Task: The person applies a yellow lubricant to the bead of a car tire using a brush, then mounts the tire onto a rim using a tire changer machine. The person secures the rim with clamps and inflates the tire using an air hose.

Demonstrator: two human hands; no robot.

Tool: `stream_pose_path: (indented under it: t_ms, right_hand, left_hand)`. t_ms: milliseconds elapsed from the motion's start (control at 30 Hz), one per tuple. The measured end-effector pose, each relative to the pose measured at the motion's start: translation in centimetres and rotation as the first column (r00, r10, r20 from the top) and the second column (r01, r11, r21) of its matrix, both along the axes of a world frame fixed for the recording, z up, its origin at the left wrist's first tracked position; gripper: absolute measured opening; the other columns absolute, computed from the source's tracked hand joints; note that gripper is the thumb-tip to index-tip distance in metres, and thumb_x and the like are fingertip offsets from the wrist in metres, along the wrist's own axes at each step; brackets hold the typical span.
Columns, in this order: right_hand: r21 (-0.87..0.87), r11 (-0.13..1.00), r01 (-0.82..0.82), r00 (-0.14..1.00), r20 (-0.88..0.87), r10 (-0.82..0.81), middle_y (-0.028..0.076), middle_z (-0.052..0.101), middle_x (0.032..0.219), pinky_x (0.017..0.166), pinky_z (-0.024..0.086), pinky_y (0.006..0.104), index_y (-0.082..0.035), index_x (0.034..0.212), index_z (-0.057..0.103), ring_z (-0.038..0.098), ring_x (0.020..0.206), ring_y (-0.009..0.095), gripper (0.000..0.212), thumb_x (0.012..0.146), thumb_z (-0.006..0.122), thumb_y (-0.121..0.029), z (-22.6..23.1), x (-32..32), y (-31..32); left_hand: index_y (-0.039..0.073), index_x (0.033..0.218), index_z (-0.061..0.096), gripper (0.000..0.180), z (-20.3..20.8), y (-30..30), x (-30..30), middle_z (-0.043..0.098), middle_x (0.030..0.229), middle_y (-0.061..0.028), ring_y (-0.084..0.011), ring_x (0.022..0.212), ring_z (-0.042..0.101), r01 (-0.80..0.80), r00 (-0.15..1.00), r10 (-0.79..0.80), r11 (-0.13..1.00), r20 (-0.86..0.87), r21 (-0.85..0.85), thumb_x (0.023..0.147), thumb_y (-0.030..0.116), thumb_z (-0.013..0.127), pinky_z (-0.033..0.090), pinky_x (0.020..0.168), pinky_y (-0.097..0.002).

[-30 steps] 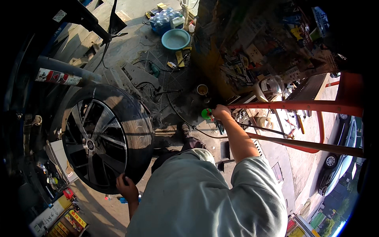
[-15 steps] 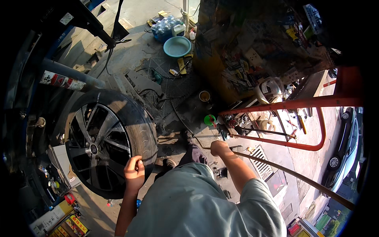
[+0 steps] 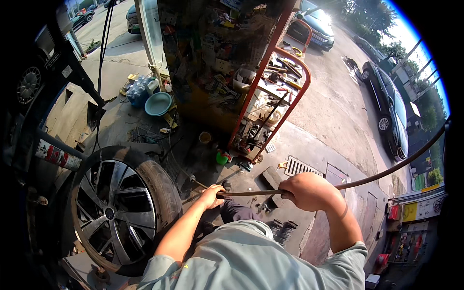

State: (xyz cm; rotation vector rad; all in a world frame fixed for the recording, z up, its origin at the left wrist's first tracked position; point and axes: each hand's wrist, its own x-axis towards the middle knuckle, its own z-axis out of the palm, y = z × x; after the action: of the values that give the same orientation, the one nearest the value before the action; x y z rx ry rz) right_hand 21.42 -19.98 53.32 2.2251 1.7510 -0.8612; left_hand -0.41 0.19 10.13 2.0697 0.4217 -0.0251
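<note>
A long brown hose (image 3: pixel 386 173) runs from the far right across in front of me. My right hand (image 3: pixel 309 191) is closed around it. Farther left, my left hand (image 3: pixel 211 196) has its fingers closed on the same hose near a thinner end with a small pale fitting (image 3: pixel 192 178). Left of me stands a car wheel, its worn black tyre (image 3: pixel 164 193) around a dark and silver alloy rim (image 3: pixel 110 213); neither hand touches it. The wheel rests beside the dark machine arm and column (image 3: pixel 58 153).
An orange-red framed tool rack (image 3: pixel 276 126) with scattered tools stands ahead. At its foot are a green container (image 3: pixel 222 157) and a round tin (image 3: pixel 205 137). A turquoise basin (image 3: pixel 158 104) sits farther left. A floor grate (image 3: pixel 300 166) lies ahead right; parked cars (image 3: pixel 386 106) stand outside.
My left hand has left the tyre and now grips the hose. My right hand has moved right along with the hose, which is raised. The view has turned rightward.
</note>
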Motion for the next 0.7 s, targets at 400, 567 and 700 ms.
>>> stream_pose_path:
  t_ms: [400, 567, 700]
  right_hand:
    - [0.288, 0.902, 0.321, 0.694, 0.576, -0.431, 0.02, 0.077, 0.108, 0.096, 0.057, 0.0424, -0.001, 0.118, 0.079, 0.074, 0.104, 0.033, 0.039, 0.079, 0.07, -0.001, 10.6, 15.0, -25.3]
    - [0.311, 0.95, 0.003, 0.996, 0.088, -0.032, 0.026, 0.054, 0.155, 0.128, 0.036, 0.0463, 0.0, 0.162, 0.041, 0.048, 0.149, 0.04, 0.081, 0.091, 0.076, -0.02, -3.1, 7.7, -10.2]
    - [0.164, 0.967, 0.193, 0.944, -0.299, -0.138, 0.023, 0.075, 0.116, 0.097, 0.055, 0.0445, 0.003, 0.163, 0.034, 0.071, 0.112, 0.042, 0.084, 0.097, 0.077, -0.027, -16.4, 6.1, -10.7]
  left_hand:
    - [0.011, 0.113, 0.063, 0.016, 5.4, -8.6, 8.5, 0.071, 0.108, -0.0116, -0.0344, 0.118, 0.066, -0.101, 0.972, 0.014, 0.927, 0.235, 0.361, 0.102, 0.023, 0.064, 0.037, 0.119, -0.0595]
    - [0.012, 0.108, 0.065, 0.01, 12.7, -14.5, 12.1, 0.071, 0.098, -0.0127, -0.0348, 0.105, 0.072, 0.085, 0.957, -0.212, 0.857, 0.198, 0.508, 0.101, 0.016, 0.061, 0.046, 0.101, -0.0541]
    - [0.008, 0.106, 0.065, 0.016, 14.4, -18.6, 16.0, 0.068, 0.1, -0.0138, -0.0355, 0.107, 0.067, 0.132, 0.968, -0.219, 0.858, 0.12, 0.496, 0.102, 0.023, 0.061, 0.046, 0.101, -0.052]
